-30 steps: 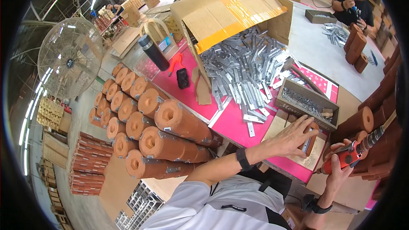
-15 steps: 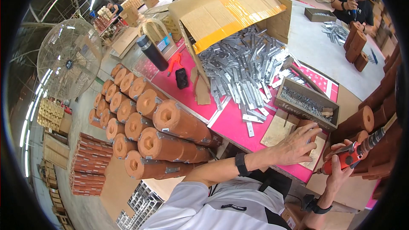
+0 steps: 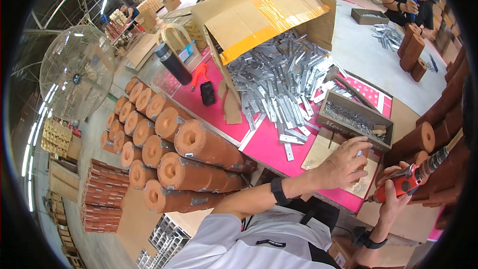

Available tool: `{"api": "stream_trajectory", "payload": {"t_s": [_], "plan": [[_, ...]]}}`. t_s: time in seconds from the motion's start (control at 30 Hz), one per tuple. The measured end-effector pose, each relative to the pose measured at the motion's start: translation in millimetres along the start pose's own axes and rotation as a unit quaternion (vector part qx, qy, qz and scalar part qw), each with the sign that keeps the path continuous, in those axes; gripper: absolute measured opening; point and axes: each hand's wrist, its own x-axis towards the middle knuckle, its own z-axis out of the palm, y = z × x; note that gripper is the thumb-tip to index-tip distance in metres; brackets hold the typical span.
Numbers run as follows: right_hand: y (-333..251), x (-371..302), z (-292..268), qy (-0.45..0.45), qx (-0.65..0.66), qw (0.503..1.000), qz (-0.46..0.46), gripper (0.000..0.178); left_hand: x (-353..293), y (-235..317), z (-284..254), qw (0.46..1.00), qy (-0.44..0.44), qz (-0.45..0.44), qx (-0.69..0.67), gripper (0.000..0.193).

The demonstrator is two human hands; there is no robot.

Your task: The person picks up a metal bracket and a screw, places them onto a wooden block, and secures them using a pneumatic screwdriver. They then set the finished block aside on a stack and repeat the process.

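My left hand (image 3: 343, 165) curls over a small reddish-brown block (image 3: 363, 154) on a pale board (image 3: 318, 154); most of the block is hidden beneath the fingers. In my right hand (image 3: 393, 195) is a red power screwdriver (image 3: 404, 184), its dark barrel slanting up to the right. Just beyond my left hand stands a wooden tray (image 3: 383, 142) filled with small screws (image 3: 351, 117). Flat metal strips with holes (image 3: 284, 94) spill out of a tipped cardboard box (image 3: 214, 27) onto the pink tabletop (image 3: 269, 149).
Hollow brown cylinders (image 3: 191, 137) are stacked on the left, and more brown cylinders (image 3: 418, 139) stand at right. A black bottle (image 3: 172, 64) and red-handled pliers (image 3: 199, 75) lie beyond. A large fan (image 3: 77, 72) is at far left. A co-worker (image 3: 411, 0) holds a blue tool across the white table (image 3: 368, 40).
The view has shifted slightly. My left fingers, flatter before, are now more bent over the block. My right hand keeps its hold on the screwdriver. The co-worker's head is lower.
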Motion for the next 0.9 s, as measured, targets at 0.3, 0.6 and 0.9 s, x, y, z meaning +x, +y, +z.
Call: {"api": "stream_trajectory", "payload": {"t_s": [0.3, 0.6, 0.9], "plan": [[-9, -1, -2, 0.017, -0.030, 0.999, 0.022, 0.052, 18, -65, -17, 0.988, 0.050, -0.142, -0.020, 0.015], [-17, 1, -4, 0.000, 0.013, 0.999, 0.031, 0.045, 67, -101, -21, 0.989, -0.040, -0.119, 0.073, 0.016], [-16, 4, -13, -0.015, 0.026, 0.999, 0.037, 0.045, 84, -129, 0, 0.963, -0.185, -0.129, 0.144, 0.024]]}}
